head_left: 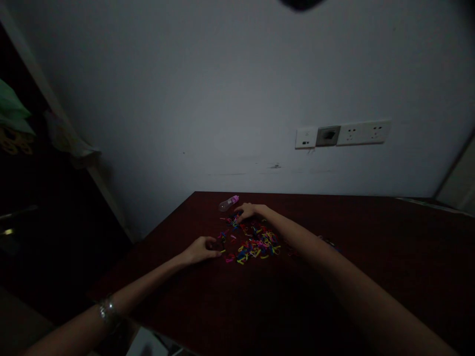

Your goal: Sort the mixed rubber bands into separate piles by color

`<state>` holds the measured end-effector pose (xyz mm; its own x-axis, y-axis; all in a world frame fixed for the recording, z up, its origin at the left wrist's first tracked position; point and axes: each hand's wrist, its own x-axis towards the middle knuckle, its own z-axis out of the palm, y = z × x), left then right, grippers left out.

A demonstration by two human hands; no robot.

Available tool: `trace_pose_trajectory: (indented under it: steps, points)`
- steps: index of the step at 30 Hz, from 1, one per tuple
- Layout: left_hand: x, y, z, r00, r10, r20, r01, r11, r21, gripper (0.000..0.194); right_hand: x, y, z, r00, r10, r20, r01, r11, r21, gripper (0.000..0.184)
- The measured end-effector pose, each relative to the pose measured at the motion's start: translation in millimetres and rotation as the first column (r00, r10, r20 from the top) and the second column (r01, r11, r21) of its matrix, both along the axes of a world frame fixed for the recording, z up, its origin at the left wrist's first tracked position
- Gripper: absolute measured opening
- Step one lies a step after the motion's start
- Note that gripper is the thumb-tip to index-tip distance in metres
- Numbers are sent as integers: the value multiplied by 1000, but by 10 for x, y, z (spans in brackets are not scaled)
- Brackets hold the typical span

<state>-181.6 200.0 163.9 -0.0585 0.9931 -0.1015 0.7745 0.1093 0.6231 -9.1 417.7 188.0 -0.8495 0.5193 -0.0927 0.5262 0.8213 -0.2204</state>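
Against a pale painted wall (230, 99), a dark reddish-brown table (193, 217) bears scattered, multicoloured elastic-looking loops (258, 244), with the left hand (202, 249) loosely curved, fingers parted, at their near-left edge and the right hand (248, 211) among those farther back, its grip indeterminable. The step in hand appears to be gathering or spreading; continuing calls for light fingertip contact. No writing is legible, including on the clear plastic, pink-capped bottle (227, 203) beside the right hand.
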Motion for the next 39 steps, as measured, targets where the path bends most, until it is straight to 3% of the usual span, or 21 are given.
trace_pose_trajectory:
  steps: [7, 9, 15, 20, 24, 28, 34, 39]
  points:
    - [247, -28, 7, 995, -57, -80, 63, 995, 78, 78, -89, -98, -50, 989, 144, 18, -143, 987, -72, 66]
    - [314, 0, -1, 993, -78, -92, 87, 991, 99, 72, -69, -142, -49, 984, 176, 20, -173, 981, -84, 59]
    - [473, 131, -18, 980, -142, -143, 153, 986, 71, 26, -17, -289, -75, 988, 156, 8, -155, 984, -85, 36]
    - [583, 165, 5, 975, -164, -152, 165, 986, -2, 22, 104, -400, -11, 994, 113, -5, -113, 987, -113, 30]
    - [602, 223, -30, 982, -126, -140, 132, 991, 33, 17, 437, -415, 160, 997, 62, -45, -68, 989, -130, 28]
    - [696, 398, -17, 997, -73, -28, 75, 992, 105, 13, 973, -359, 351, 998, -11, -68, -1, 987, -163, 27]
    - [1276, 692, 184, 987, -71, 143, 42, 979, 197, 20, 1727, -352, 506, 992, -119, -37, 112, 980, -165, 29]
    - [1703, 860, 233, 965, -232, 118, 183, 928, 326, 25, 2044, -463, 493, 986, -165, -19, 162, 979, -122, 38]
